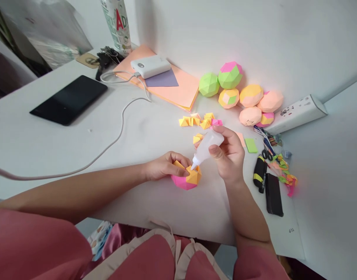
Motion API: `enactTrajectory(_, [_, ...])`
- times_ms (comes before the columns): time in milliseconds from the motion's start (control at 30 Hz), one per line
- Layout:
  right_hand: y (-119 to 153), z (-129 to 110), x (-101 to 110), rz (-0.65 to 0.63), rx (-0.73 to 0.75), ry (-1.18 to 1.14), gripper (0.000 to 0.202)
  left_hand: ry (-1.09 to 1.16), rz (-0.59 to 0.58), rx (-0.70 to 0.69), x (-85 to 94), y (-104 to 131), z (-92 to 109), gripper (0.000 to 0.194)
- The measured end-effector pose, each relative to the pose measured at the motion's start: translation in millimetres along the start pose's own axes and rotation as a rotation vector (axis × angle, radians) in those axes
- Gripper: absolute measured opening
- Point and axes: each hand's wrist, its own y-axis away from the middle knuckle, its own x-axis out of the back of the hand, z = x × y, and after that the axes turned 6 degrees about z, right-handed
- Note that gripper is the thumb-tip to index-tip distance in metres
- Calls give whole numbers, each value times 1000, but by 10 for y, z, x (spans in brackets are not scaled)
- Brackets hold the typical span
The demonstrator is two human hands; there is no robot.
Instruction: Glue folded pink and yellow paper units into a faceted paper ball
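Observation:
A half-built folded-paper ball [186, 183], pink below and orange-yellow above, is gripped at its left side by my left hand [166, 166]. My right hand [230, 155] is wrapped round a translucent white squeeze bottle [209, 144], which looks like glue. The bottle is tilted down to the left, its thin nozzle at the orange rim of the ball; whether the tip touches the paper I cannot tell. Just beyond the hands lie several small folded yellow paper pieces [195, 120] and some pink ones [216, 123].
Finished paper balls [230, 76] rest against the wall. To the right are a utility knife [259, 173], a black case [274, 194], scissors [266, 154] and paper scraps [286, 171]. On the left lie a black tablet [69, 99], a power bank [151, 66] with cable, and peach paper [178, 91].

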Motion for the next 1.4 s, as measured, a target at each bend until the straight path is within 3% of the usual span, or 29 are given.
enactTrajectory(133, [-34, 18, 31, -67, -71, -48, 48, 19, 5, -3, -1, -3, -11, 5])
enactTrajectory(400, [-56, -3, 38, -245, -131, -194, 33, -17, -21, -16, 27, -14, -30, 3])
enactTrajectory(700, [-54, 43, 11, -178, -57, -142, 35, -12, -7, -6, 26, -14, -10, 4])
enactTrajectory(1400, [-13, 21, -42, -155, -116, -125, 33, -127, -93, -34, 50, 4, -6, 3])
